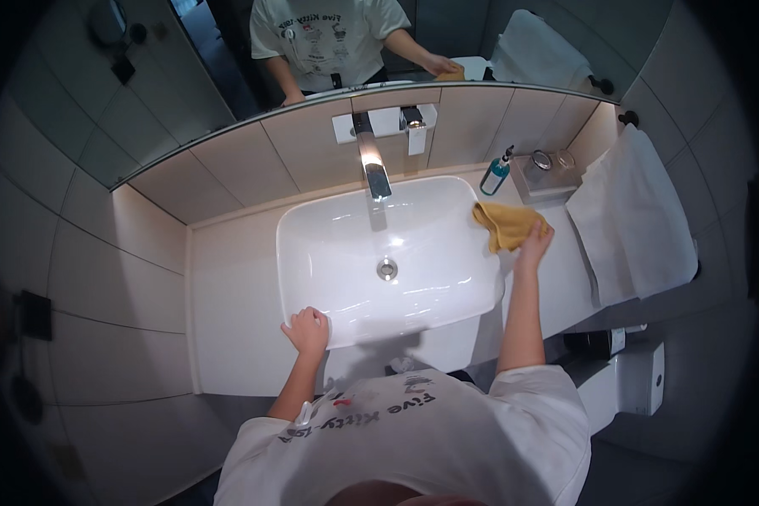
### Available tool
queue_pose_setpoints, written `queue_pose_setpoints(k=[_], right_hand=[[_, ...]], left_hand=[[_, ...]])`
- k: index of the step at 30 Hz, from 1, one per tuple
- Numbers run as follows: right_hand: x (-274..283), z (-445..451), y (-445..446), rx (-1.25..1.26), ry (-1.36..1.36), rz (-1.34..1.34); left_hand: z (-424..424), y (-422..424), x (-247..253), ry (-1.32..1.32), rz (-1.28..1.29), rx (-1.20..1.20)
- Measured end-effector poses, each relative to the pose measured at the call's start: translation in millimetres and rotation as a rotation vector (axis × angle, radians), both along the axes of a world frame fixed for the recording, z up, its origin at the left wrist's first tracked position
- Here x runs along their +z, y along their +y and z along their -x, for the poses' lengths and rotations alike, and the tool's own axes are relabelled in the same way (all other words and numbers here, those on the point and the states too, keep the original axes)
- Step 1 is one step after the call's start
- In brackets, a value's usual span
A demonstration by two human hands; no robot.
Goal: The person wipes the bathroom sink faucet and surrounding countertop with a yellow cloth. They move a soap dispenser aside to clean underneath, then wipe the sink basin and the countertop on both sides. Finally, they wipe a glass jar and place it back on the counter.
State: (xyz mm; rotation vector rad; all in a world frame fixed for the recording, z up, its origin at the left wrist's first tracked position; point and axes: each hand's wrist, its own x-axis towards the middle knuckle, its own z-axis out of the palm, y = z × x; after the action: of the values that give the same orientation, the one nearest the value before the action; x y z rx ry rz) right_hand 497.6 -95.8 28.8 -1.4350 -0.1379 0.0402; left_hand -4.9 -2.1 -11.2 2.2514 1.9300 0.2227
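Observation:
My right hand (pixel 534 243) grips a yellow cloth (pixel 509 224), which lies over the right rim of a white washbasin (pixel 348 253) and the counter beside it. At the basin's near left corner rests my left hand (pixel 308 329), fingers curled at the rim; whether it grips the rim is hard to tell. A round metal drain (pixel 387 270) sits in the basin's bottom. From the tiled wall a chrome spout (pixel 373 164) reaches over the basin, with a lever handle (pixel 415 133) to its right.
A pump bottle of blue-green liquid (pixel 494 176) stands behind the cloth, beside a tray (pixel 544 180) holding glasses. White towels (pixel 632 221) hang at the right of the counter (pixel 234 303). A mirror (pixel 455 38) spans the back wall. Below right is a toilet (pixel 639 379).

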Motion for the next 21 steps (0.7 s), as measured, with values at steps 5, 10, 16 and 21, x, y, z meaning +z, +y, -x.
queue_pose_setpoints(k=[5,10,16,21], right_hand=[[4,20,-131,-0.045,0.367,-0.240],[19,32,-160,-0.140,0.383,-0.302],[119,81,-124,0.457,0.313,-0.268],[177,116,-127,1.257,0.354,-0.302]], left_hand=[[3,-8,6,-0.065,-0.050,-0.004],[3,-10,1,-0.206,-0.126,-0.044],[12,-22,22,-0.691,-0.315,-0.024],[-38,-93,56,-1.281,0.026,-0.089]])
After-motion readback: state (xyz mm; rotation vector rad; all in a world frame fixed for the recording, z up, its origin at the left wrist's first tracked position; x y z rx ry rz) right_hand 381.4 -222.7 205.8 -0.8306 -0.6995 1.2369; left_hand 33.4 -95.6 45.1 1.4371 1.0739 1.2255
